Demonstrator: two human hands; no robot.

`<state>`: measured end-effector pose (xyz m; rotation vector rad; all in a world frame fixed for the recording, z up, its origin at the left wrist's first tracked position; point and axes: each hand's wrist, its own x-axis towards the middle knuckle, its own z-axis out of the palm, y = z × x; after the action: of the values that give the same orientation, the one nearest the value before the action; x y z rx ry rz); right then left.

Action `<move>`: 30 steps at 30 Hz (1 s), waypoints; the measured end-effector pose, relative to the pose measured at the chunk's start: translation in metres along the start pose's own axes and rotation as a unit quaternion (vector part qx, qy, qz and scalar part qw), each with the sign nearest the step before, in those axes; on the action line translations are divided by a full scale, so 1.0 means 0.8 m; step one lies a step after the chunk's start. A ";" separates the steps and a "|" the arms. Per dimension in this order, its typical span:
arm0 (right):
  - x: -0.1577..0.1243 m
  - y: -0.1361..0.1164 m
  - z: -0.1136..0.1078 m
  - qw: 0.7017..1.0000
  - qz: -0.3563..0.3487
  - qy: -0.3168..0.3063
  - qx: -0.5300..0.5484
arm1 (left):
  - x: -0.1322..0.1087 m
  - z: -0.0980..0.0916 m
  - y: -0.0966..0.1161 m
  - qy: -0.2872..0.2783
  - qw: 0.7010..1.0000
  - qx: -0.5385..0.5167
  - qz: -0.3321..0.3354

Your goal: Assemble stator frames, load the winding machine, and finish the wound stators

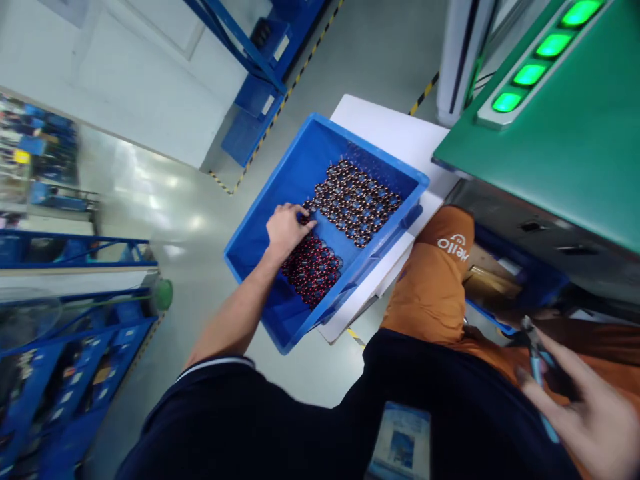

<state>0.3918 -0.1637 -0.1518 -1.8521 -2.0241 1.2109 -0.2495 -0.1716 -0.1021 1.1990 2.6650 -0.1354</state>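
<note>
My left hand (287,230) reaches into a blue plastic bin (265,200). Its thumb and index finger close around a small dark part at the edge of the coils, seemingly a wire-wound ring coil. Below the hand lies a batch of red wire-wound coils (315,270), packed side by side. Copper-brown wire-wound coils (357,200) form a larger batch in the bin's upper right. At the lower right, my right hand (590,407) is closed on cutting pliers (536,363) with light blue handles, their jaws pointing up. The hand is slightly blurred.
The bin rests on a white board or box (385,127) beside my orange-clad leg (425,287). A green machine (565,153) with lit green buttons (530,73) stands at the right. Blue racks (75,367) are at the left; a white panel (125,73) is at upper left.
</note>
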 end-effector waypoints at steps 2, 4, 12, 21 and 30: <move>0.001 -0.045 -0.002 0.983 0.102 -0.044 0.146 | -0.007 -0.031 0.030 0.034 0.997 -0.040 0.058; 0.008 -0.085 0.000 0.896 0.202 -0.101 0.383 | -0.009 -0.063 0.079 0.100 0.963 -0.143 0.204; 0.018 -0.121 0.009 0.747 0.233 -0.154 0.604 | -0.100 -0.095 0.423 0.054 0.703 -0.316 0.635; -0.077 -0.062 -0.010 0.834 0.135 -0.021 0.535 | -0.174 -0.049 0.472 0.091 0.691 -0.350 0.626; -0.085 -0.098 -0.077 0.963 -0.150 0.126 0.185 | -0.275 -0.044 0.397 0.070 0.731 -0.383 0.561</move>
<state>0.3837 -0.1895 -0.0341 -1.3860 -1.7212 1.1116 0.1245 -0.1147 -0.0149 2.1484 1.2825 1.1262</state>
